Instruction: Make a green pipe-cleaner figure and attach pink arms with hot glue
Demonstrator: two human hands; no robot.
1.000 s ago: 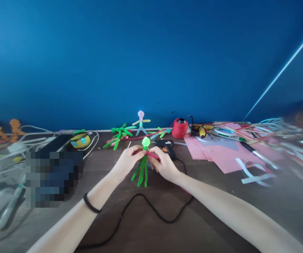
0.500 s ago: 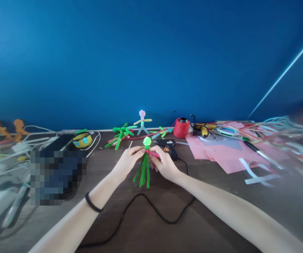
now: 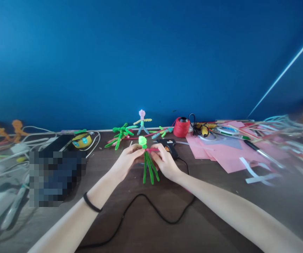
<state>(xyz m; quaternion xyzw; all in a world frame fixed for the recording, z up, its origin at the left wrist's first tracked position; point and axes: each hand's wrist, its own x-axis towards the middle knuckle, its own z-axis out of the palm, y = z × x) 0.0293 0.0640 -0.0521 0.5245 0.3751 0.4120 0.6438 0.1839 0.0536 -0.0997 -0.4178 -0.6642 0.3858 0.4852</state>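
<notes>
Between my two hands is a green pipe-cleaner figure (image 3: 151, 170), with a light green coiled head and several dark green strands hanging down. My left hand (image 3: 125, 160) pinches it just below the head. A pink pipe cleaner (image 3: 153, 150) runs sideways from the figure's neck, and my right hand (image 3: 166, 163) has thumb and finger closed on it. Right behind my right hand lies a black glue gun (image 3: 171, 147) on the table. Farther back, a pipe-cleaner figure with a pink head (image 3: 142, 121) stands by the wall, beside a green pipe-cleaner figure (image 3: 121, 134).
A red thread spool (image 3: 181, 127) stands near the wall. Pink paper sheets (image 3: 220, 154), white strips and a pen (image 3: 259, 153) lie at the right. At the left are a yellow round object (image 3: 82, 140), white cables and a blurred-out dark item. A black cord (image 3: 141, 194) crosses the table in front.
The green figure has tilted, its head moving slightly left and its strands swinging right. The pink pipe cleaner now lies more level between my hands.
</notes>
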